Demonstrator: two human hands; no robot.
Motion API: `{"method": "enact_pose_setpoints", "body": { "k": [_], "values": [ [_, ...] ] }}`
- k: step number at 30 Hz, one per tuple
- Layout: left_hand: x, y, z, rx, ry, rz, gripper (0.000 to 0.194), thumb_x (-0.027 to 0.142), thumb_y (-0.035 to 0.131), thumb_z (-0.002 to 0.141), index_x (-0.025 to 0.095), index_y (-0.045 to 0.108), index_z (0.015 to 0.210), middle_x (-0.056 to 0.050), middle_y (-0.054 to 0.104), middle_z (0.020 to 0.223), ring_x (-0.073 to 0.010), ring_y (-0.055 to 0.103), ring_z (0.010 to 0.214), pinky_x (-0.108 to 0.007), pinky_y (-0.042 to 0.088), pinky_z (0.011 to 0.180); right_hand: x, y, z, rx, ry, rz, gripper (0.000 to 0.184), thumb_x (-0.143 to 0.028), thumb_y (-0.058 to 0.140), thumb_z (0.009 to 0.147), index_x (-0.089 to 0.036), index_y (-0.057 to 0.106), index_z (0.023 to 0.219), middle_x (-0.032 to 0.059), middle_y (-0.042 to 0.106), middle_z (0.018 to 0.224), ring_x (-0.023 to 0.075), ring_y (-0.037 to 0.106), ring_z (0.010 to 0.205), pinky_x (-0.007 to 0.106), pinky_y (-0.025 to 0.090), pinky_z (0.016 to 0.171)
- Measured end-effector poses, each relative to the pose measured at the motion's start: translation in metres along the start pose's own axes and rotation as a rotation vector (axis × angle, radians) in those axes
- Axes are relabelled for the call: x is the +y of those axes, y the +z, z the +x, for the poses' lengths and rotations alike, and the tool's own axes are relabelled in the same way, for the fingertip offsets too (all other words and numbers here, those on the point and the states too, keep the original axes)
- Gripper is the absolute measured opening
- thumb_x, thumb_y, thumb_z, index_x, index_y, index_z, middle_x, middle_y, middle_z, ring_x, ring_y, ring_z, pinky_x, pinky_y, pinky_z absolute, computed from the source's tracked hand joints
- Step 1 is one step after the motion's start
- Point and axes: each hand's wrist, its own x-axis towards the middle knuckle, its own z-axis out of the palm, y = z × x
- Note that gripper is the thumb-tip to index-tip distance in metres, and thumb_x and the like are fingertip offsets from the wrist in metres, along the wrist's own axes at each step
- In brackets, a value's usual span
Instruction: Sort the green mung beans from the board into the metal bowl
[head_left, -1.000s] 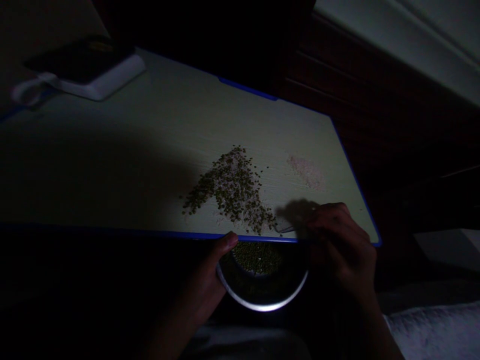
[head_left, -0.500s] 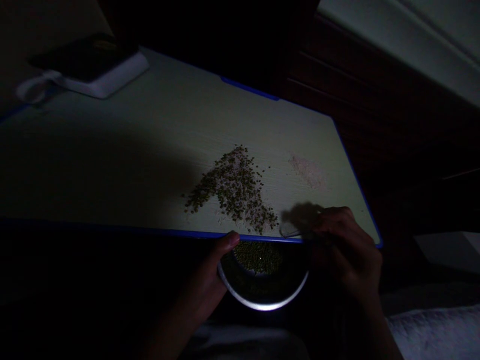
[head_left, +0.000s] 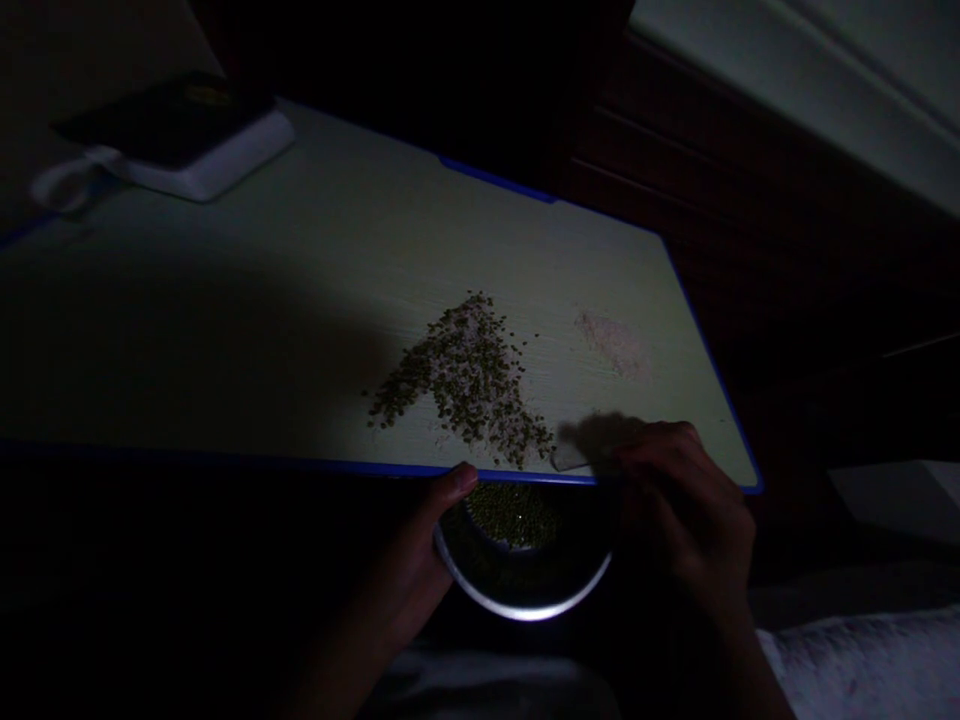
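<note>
Small green beans (head_left: 472, 380), mixed with pale grains, lie in a loose pile on a light table (head_left: 315, 240) with a blue edge. My left hand (head_left: 420, 560) grips a metal bowl (head_left: 536, 612) under the near edge, its thumb resting on the blue rim. More green beans (head_left: 517, 515) are inside the bowl. At the table's edge, right of the pile, my right hand (head_left: 697, 500) is closed on a thin, pale flat piece (head_left: 574, 460). The tip of that piece is beside the lowest beans; its kind is unclear in the dim light.
A small heap of pale grains (head_left: 615, 345) lies on the right of the tabletop. At the far left stands a white box-like object with a dark top (head_left: 202, 170) and a loop strap. Pale patterned cloth (head_left: 870, 660) shows at lower right.
My right hand has shifted slightly left, bringing the flat piece closer to the beans. My left hand and the bowl have hardly moved.
</note>
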Motion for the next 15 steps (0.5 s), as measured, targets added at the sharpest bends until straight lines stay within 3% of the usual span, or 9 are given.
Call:
{"method": "enact_pose_setpoints", "body": {
  "k": [8,15],
  "values": [
    [0.0,0.001,-0.001,0.004,0.014,-0.029,0.047,0.022,0.085,0.076,0.024,0.071,0.121,-0.005,0.084,0.105,-0.0279,0.076,0.109,-0.04,0.06,0.096,0.007,-0.002,0.001,0.119,0.144,-0.139,0.027,-0.017,0.059,0.097,-0.029,0.07,0.118,0.0051,0.072,0.11,0.0232,0.066,0.102,0.041,0.05,0.081],
    [0.001,0.002,-0.001,0.033,-0.057,0.0,0.037,0.024,0.082,0.077,0.016,0.073,0.113,-0.009,0.084,0.103,-0.0325,0.076,0.107,-0.044,0.062,0.094,-0.016,0.007,-0.004,0.054,0.05,-0.097,0.024,-0.014,0.063,0.093,-0.025,0.071,0.113,0.0051,0.074,0.099,0.0222,0.067,0.092,0.039,0.052,0.076]
  ]
}}
